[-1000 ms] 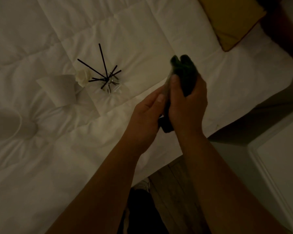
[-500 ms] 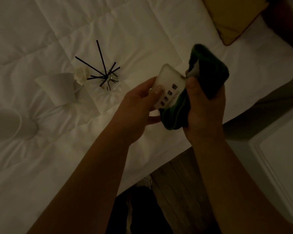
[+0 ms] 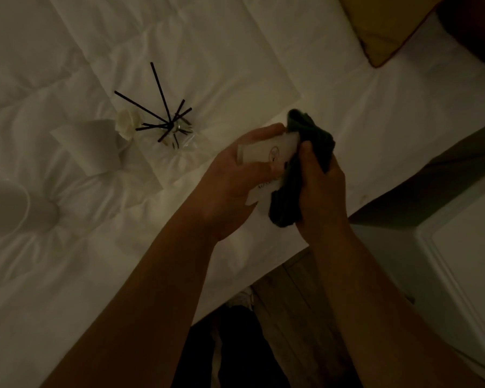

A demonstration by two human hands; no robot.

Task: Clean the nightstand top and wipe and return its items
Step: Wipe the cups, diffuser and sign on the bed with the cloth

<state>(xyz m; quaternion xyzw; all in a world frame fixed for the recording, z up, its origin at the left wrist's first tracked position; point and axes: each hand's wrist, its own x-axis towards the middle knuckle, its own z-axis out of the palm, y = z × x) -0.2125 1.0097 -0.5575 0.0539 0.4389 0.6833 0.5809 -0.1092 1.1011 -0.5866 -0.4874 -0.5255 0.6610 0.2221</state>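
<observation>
In dim light, my left hand (image 3: 233, 180) holds a small white card-like sign (image 3: 266, 152) with printed marks on it, above the bed's edge. My right hand (image 3: 319, 191) grips a dark green cloth (image 3: 300, 169) bunched against the sign's right side. On the white duvet to the left stands a glass reed diffuser (image 3: 174, 133) with black sticks and a white flower. A white box-like item (image 3: 93, 147) lies beside it, and a white cup-like object (image 3: 9, 208) sits at the far left. The white nightstand top (image 3: 468, 247) shows at the right edge.
A mustard yellow pillow (image 3: 387, 29) lies at the bed's upper right corner. Wooden floor (image 3: 291, 303) and my dark-clothed legs show below the bed edge. A narrow gap separates the bed from the nightstand.
The sign has been turned in my left hand, and the cloth has shifted from wrapping it to pressing on its right side. Both hands sit a little lower over the bed edge.
</observation>
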